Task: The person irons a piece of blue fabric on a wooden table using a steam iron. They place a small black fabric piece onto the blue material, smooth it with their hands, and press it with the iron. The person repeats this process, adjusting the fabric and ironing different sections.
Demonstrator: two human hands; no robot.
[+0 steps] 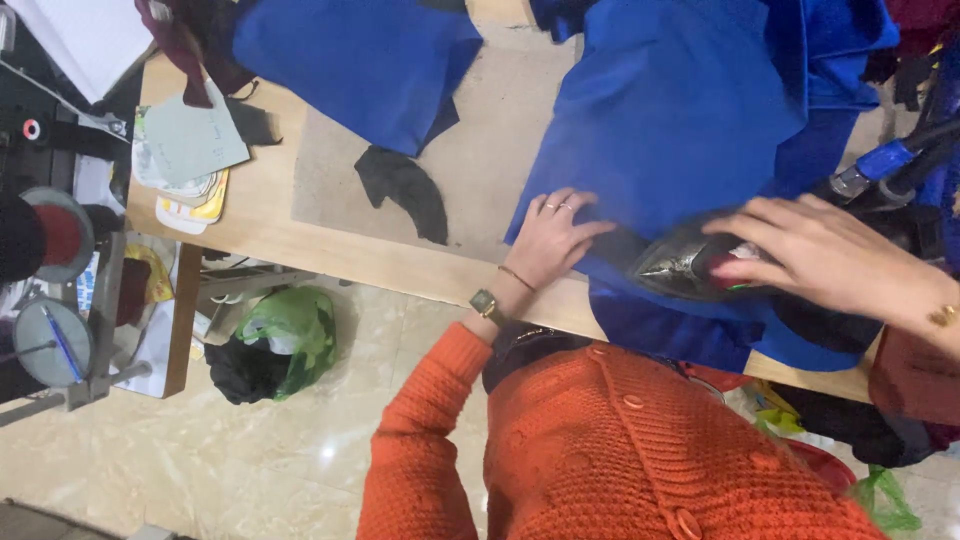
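From the head camera, the step in hand looks like pressing: the right hand lies over the top of a steam iron, fingers curled loosely about its handle and gripping it, with the metal nose of the iron poking out past the fingertips toward the left hand. That left hand rests flat, fingers spread and holding nothing, on the blue garment, which lies under both palms and spills over the near edge of the wooden table. The iron sits on the cloth just beside the left fingertips, apart from them, though whether its sole is fully down is hard to tell under the hand. Beyond the left fingers a black fabric scrap lies on the grey pressing mat. The next stroke seems to call for the flat hand keeping the cloth taut while staying out of the iron's path.
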